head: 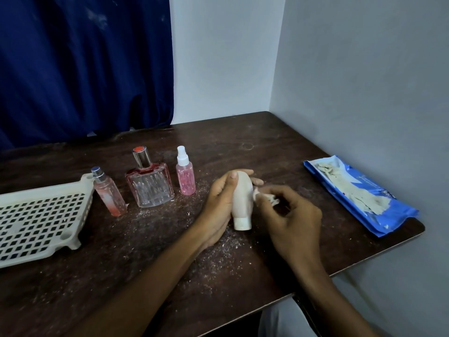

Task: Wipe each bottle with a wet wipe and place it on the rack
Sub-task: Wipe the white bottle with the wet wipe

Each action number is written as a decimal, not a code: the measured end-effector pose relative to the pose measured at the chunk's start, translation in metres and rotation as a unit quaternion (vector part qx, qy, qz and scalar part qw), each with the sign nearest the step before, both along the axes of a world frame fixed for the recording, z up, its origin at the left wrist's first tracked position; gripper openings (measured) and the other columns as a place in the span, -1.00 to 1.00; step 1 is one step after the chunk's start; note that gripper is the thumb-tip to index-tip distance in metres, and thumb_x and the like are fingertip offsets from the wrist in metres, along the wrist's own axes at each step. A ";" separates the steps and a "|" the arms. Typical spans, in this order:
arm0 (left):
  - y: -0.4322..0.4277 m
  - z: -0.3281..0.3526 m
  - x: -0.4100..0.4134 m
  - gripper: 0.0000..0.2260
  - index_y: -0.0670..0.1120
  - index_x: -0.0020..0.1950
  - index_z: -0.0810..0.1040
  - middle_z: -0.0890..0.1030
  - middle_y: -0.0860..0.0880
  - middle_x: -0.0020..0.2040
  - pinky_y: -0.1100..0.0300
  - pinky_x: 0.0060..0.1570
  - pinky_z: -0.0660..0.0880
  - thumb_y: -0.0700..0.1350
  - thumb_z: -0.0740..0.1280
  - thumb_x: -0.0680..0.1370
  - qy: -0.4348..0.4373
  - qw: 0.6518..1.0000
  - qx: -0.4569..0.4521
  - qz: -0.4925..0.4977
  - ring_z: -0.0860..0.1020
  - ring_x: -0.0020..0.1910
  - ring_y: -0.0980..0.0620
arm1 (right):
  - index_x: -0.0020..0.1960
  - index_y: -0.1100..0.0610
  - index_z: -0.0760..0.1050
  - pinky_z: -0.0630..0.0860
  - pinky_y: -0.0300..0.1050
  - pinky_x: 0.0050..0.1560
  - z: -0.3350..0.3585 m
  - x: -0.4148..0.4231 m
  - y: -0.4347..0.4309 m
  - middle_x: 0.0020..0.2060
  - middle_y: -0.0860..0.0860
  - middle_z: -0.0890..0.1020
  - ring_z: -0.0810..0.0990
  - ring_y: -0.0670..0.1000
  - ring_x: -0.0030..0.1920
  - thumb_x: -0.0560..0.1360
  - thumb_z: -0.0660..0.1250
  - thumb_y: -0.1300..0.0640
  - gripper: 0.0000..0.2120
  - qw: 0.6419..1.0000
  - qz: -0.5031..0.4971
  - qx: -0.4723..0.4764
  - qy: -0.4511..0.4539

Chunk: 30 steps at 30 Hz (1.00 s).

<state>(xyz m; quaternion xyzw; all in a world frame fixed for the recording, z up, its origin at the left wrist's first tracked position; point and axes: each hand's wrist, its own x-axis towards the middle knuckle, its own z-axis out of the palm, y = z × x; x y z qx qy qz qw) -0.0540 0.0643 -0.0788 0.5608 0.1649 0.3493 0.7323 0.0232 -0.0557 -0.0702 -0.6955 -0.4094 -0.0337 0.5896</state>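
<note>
Rack (pixel 36 215), lower left of the frame: white and perforated, with nothing on it that I can see. I judge it is set to the side to leave the middle free for wiping.

Just right of it three bottles stand upright in a row. The slim bottle (pixel 109 193) is close against the rack's corner, followed by the square bottle (pixel 150 186) and the spray bottle (pixel 185 173). All three stand on the worktop (pixel 243 142) amid pale dust, so I take them as not yet wiped.

Centre of the frame: the left hand (pixel 218 205) is curled round the white bottle (pixel 241 203), thumb on the near side and fingers behind. The bottle is tilted, cap toward the lower edge of the frame. I cannot tell whether the cap rests on the worktop. This hold turns the bottle's right flank toward the other hand.

The right hand (pixel 291 217) pinches a crumpled wipe (pixel 263 197) at its fingertips and presses it to that flank. My judgement is that this bottle is mid-wipe and the task is at an early stage.

Right of the frame: the blue wipe pack (pixel 359 195) lies flat and open beside the wall. I judge it is placed there so the right hand can draw a fresh wipe.

Risk noted: a wiped bottle could pick up dust again if set back on the worktop.
</note>
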 end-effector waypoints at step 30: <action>0.003 -0.014 0.004 -0.65 -0.10 0.12 0.61 0.67 -0.17 0.02 -0.11 0.08 0.54 0.09 0.15 0.64 0.052 0.993 0.070 0.075 0.61 -0.01 -0.03 | 0.05 0.13 0.69 0.61 -0.11 -0.15 0.013 0.021 0.023 -0.09 0.02 0.66 0.61 -0.09 -0.18 0.47 0.46 0.26 -0.83 0.983 0.032 -0.059 -0.173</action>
